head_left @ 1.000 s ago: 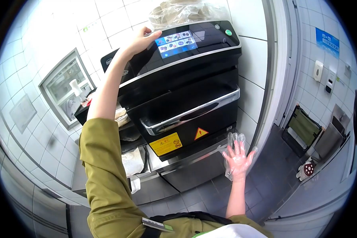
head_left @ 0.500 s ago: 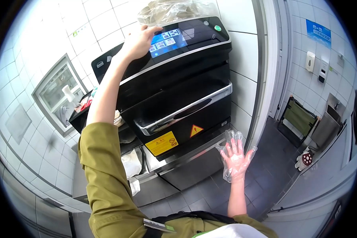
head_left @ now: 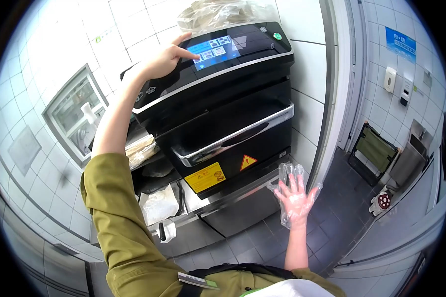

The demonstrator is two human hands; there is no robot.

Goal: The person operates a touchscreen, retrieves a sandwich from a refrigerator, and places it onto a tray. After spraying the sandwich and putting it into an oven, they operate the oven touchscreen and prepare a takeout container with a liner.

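My bare left hand [head_left: 161, 62] is at the control panel of a black machine. One outstretched finger meets the lower left part of the lit touchscreen [head_left: 214, 52], and another extends above it near the panel's top edge. That hand holds nothing. Low on the right, my right hand [head_left: 296, 200] is spread wide in a loose clear plastic glove, with nothing in it. It is apart from the machine, in front of the steel counter's right end. Below the panel, the machine's black front [head_left: 233, 119] has a shiny handle [head_left: 238, 136].
A clear plastic bag [head_left: 223, 15] lies atop the machine. Left of it are wrapped items [head_left: 141, 151], a white cloth or paper [head_left: 159, 204] and a black-handled tool [head_left: 162, 231]. A folding chair [head_left: 374, 148] and steel sink [head_left: 411, 158] stand at right beyond the door frame.
My left hand has moved down and left, with a finger now on the screen's lower left. The left forearm uncovers more of the wrapped items. My right hand stays spread.
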